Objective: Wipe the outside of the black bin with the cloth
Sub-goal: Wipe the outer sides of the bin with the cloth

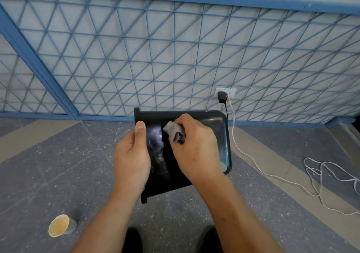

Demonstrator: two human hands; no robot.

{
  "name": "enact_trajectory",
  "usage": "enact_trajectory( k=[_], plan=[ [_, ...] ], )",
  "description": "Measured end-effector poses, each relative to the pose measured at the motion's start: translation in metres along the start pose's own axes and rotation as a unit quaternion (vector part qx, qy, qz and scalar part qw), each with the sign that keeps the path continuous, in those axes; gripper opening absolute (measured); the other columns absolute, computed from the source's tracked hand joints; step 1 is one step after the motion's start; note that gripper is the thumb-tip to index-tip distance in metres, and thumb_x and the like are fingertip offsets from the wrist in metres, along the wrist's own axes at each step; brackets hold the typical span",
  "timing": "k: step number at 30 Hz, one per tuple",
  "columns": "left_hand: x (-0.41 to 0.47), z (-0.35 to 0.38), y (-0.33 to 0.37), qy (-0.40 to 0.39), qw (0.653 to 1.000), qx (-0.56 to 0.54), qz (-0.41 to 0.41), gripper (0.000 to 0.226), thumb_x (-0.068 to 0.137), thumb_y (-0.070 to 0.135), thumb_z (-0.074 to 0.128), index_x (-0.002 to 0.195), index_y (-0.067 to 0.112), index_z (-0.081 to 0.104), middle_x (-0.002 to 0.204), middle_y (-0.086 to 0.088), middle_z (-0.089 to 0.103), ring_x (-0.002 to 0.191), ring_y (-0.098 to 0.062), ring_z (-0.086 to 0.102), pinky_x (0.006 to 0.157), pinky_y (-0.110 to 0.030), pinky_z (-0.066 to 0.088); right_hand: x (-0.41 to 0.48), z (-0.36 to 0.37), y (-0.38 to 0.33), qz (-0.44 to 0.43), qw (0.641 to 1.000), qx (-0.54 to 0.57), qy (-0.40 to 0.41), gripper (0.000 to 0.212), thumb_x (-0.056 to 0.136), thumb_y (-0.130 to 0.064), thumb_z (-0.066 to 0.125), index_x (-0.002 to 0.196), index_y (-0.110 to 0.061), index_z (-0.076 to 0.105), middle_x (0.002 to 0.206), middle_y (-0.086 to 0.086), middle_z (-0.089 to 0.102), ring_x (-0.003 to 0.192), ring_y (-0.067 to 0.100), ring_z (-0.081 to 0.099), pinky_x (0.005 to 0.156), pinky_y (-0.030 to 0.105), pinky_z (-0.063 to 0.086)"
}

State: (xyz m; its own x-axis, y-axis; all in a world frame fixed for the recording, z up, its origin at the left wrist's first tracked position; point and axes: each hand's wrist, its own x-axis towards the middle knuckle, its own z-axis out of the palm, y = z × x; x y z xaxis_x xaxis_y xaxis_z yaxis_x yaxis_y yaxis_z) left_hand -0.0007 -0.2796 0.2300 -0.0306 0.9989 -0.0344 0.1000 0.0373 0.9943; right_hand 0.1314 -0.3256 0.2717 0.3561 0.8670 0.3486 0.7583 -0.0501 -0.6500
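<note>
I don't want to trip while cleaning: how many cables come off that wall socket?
2. The white cable runs from the wall socket across the floor to a tangle at right. The black cable drops from the adapter behind the black bin, which may hide others.

Even daylight, faint shadows, glare on the black bin (pixel 155 135), bowed wide-angle edges.

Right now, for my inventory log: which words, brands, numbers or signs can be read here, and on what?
None: no text can be read.
No label on the black plastic bin.
Plain: crumpled grey cloth, tan paper cup on the floor.
Too small to tell: white wall socket, black plug adapter.
</note>
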Motion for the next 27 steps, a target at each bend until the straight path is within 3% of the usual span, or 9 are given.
enact_trajectory(
  k=[2, 4, 7, 9, 12, 16, 21, 23, 27],
  plan=[
    [0.000, 0.001, 0.002, 0.010, 1.000, 0.000, -0.008, 0.072, 0.093, 0.077, 0.048, 0.086, 0.010, 0.074, 0.080, -0.016, 0.077, 0.077, -0.037, 0.073, 0.078, -0.055, 0.058, -0.006, 0.006, -0.009, -0.048, 0.997, -0.002, -0.056, 0.013, 0.087, -0.024, 0.068, 0.096, -0.023, 0.059, 0.089, -0.004, 0.069, 0.081, 0.026, 0.064, 0.068, 0.045, 0.054],
    [0.002, -0.002, 0.002, 0.020, 1.000, 0.001, -0.016, 0.072, 0.092, 0.077, 0.047, 0.088, 0.011, 0.077, 0.084, -0.017, 0.079, 0.084, -0.038, 0.075, 0.084, -0.055, 0.059, -0.011, 0.008, -0.012, -0.080, 0.991, -0.025, -0.102, 0.015, 0.085, -0.024, 0.068, 0.094, -0.024, 0.056, 0.085, -0.004, 0.067, 0.078, 0.026, 0.062, 0.064, 0.045, 0.054],
    [0.003, -0.006, 0.004, 0.015, 1.000, -0.002, -0.012, 0.094, 0.090, 0.083, 0.045, 0.101, -0.008, 0.067, 0.095, -0.036, 0.069, 0.093, -0.052, 0.070, 0.089, -0.067, 0.058, -0.008, 0.003, -0.007, -0.055, 0.993, -0.051, -0.095, 0.014, 0.087, -0.028, 0.067, 0.095, -0.025, 0.056, 0.085, -0.002, 0.068, 0.077, 0.029, 0.063, 0.065, 0.044, 0.054],
    [0.001, -0.005, 0.005, 0.006, 1.000, 0.002, -0.003, 0.097, 0.090, 0.083, 0.044, 0.105, -0.010, 0.064, 0.098, -0.039, 0.067, 0.094, -0.054, 0.069, 0.089, -0.069, 0.057, -0.004, -0.001, -0.003, -0.014, 0.997, -0.039, -0.067, 0.014, 0.090, -0.028, 0.066, 0.099, -0.024, 0.057, 0.088, -0.001, 0.068, 0.079, 0.030, 0.064, 0.067, 0.044, 0.053],
    [-0.001, -0.001, 0.006, 0.014, 1.000, 0.022, 0.003, 0.092, 0.089, 0.084, 0.042, 0.099, -0.003, 0.069, 0.095, -0.031, 0.072, 0.092, -0.048, 0.072, 0.087, -0.066, 0.058, -0.003, 0.001, -0.007, -0.015, 0.998, -0.018, -0.052, 0.013, 0.091, -0.023, 0.067, 0.100, -0.021, 0.057, 0.089, -0.001, 0.067, 0.080, 0.028, 0.063, 0.068, 0.045, 0.052],
    [0.000, 0.000, 0.005, 0.035, 0.999, 0.025, -0.015, 0.085, 0.086, 0.083, 0.042, 0.092, 0.005, 0.074, 0.088, -0.019, 0.078, 0.090, -0.040, 0.075, 0.087, -0.063, 0.058, -0.013, 0.006, -0.012, -0.061, 0.989, -0.041, -0.125, 0.019, 0.086, -0.025, 0.068, 0.090, -0.026, 0.049, 0.080, -0.003, 0.064, 0.073, 0.029, 0.060, 0.062, 0.042, 0.052],
    [-0.001, 0.000, 0.004, 0.023, 1.000, 0.021, -0.001, 0.095, 0.088, 0.084, 0.041, 0.102, -0.007, 0.067, 0.098, -0.034, 0.071, 0.093, -0.049, 0.070, 0.086, -0.066, 0.058, -0.004, -0.007, 0.002, 0.022, 0.996, -0.045, -0.078, 0.015, 0.091, -0.031, 0.066, 0.094, -0.024, 0.053, 0.082, 0.002, 0.066, 0.075, 0.033, 0.063, 0.066, 0.044, 0.055],
    [-0.002, 0.002, 0.005, 0.025, 1.000, 0.017, 0.001, 0.094, 0.088, 0.084, 0.041, 0.102, -0.006, 0.067, 0.097, -0.034, 0.070, 0.092, -0.050, 0.070, 0.085, -0.065, 0.058, -0.003, -0.006, -0.002, 0.017, 0.998, -0.024, -0.053, 0.013, 0.093, -0.028, 0.065, 0.096, -0.022, 0.054, 0.084, 0.002, 0.066, 0.076, 0.031, 0.063, 0.066, 0.044, 0.054],
    [-0.001, 0.000, 0.004, 0.040, 0.999, 0.002, -0.022, 0.080, 0.091, 0.079, 0.044, 0.092, 0.005, 0.075, 0.089, -0.023, 0.077, 0.090, -0.044, 0.074, 0.088, -0.065, 0.059, -0.014, 0.000, -0.011, -0.049, 0.987, -0.048, -0.147, 0.017, 0.088, -0.026, 0.066, 0.088, -0.025, 0.049, 0.077, -0.001, 0.063, 0.071, 0.029, 0.059, 0.061, 0.041, 0.051]
  ],
)
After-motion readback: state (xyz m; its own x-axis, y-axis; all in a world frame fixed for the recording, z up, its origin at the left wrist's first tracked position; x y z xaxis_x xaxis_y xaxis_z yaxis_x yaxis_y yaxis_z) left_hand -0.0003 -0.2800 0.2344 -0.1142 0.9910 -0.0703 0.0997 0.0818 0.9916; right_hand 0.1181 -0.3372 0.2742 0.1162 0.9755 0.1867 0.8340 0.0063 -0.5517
